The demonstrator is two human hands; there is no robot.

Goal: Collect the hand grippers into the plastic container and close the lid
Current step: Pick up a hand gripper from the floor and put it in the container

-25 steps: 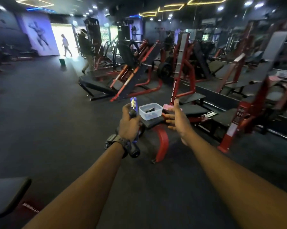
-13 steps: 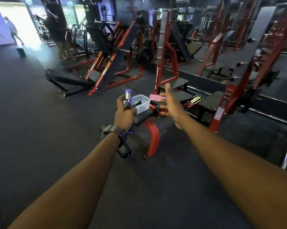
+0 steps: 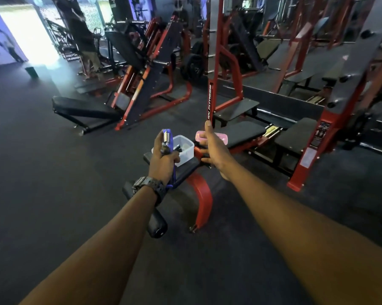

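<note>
My left hand (image 3: pixel 163 155) is closed around a blue hand gripper (image 3: pixel 166 137) with a metal spring at its top, held upright just in front of the clear plastic container (image 3: pixel 185 148). The container sits lidless on a black bench pad (image 3: pixel 186 169), and dark grippers lie inside it. A pink lid (image 3: pixel 219 137) rests on the bench just behind and to the right of the container. My right hand (image 3: pixel 214 148) hovers with fingers spread, partly covering the lid; I cannot tell if it touches it.
A red bench leg (image 3: pixel 202 199) and a black foam roller (image 3: pixel 156 223) stick out below the pad. Red and black gym machines (image 3: pixel 146 84) crowd the back and right. Open dark floor (image 3: pixel 42 172) lies to the left. A person (image 3: pixel 84 40) stands far back left.
The view has come closer to the bench and tilted down. Both hands stay stretched out toward the container, the left still holding the blue gripper.
</note>
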